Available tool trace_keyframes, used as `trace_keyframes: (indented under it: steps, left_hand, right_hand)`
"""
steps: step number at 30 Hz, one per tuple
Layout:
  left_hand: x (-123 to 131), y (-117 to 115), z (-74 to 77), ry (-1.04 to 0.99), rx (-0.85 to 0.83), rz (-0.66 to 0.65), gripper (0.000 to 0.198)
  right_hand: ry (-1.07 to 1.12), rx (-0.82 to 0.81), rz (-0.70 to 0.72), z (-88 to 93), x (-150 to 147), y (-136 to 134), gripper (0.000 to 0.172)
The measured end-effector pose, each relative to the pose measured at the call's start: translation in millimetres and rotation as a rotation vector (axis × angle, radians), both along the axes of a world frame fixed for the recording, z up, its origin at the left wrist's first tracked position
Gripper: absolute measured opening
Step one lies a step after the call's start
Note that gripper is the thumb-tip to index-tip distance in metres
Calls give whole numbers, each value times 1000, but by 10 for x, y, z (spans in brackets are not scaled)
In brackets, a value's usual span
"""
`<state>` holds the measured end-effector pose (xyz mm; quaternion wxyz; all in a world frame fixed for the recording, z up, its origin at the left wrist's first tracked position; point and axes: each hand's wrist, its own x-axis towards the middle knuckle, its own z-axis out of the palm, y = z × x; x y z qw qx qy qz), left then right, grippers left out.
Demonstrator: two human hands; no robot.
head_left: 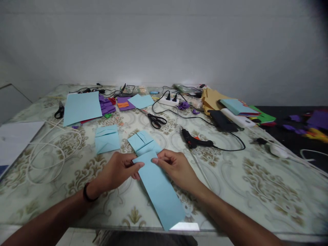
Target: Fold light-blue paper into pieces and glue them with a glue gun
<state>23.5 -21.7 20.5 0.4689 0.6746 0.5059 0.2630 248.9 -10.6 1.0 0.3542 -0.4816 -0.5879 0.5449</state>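
Observation:
A long light-blue paper strip lies on the patterned table, running from the middle toward the near edge. My left hand pinches its far left corner, fingers closed on the paper. My right hand grips the far right corner, fingers curled over the edge. Just beyond the strip lies a folded light-blue paper piece. A second folded blue piece rests to the left of it.
Black scissors and a black glue gun with its cord lie behind my hands. A large blue sheet, purple scraps, a power strip, stacked papers and a white cable surround the area.

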Motion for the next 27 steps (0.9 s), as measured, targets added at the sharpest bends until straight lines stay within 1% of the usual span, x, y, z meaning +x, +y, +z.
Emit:
trace_keyframes:
  steps: [7, 17, 19, 21, 23, 26, 27]
  left_hand:
    - [-6, 43, -56, -73, -67, -5, 32]
    - [-19, 66, -68, -54, -126, -59, 34]
    - [-23, 70, -62, -18, -87, -90, 31]
    - [-26, 70, -52, 43, 21, -120, 28]
    - [-28, 65, -46, 106, 121, -136, 31]
    - [-26, 56, -57, 157, 160, -155, 41]
    - [-24, 55, -67, 147, 157, -155, 41]
  right_hand:
    - [-39, 63, 22, 29, 12, -7, 37]
    - [-72, 99, 51, 34, 23, -2, 37]
    - [-79, 111, 67, 33, 22, -2, 36]
    - [-100, 130, 101, 33, 16, -3, 35]
    - [-126, 156, 141, 33, 8, -4, 34]
    - [-169, 211, 171, 34, -2, -9, 36]
    - [-183, 226, 180, 35, -6, -12, 37]
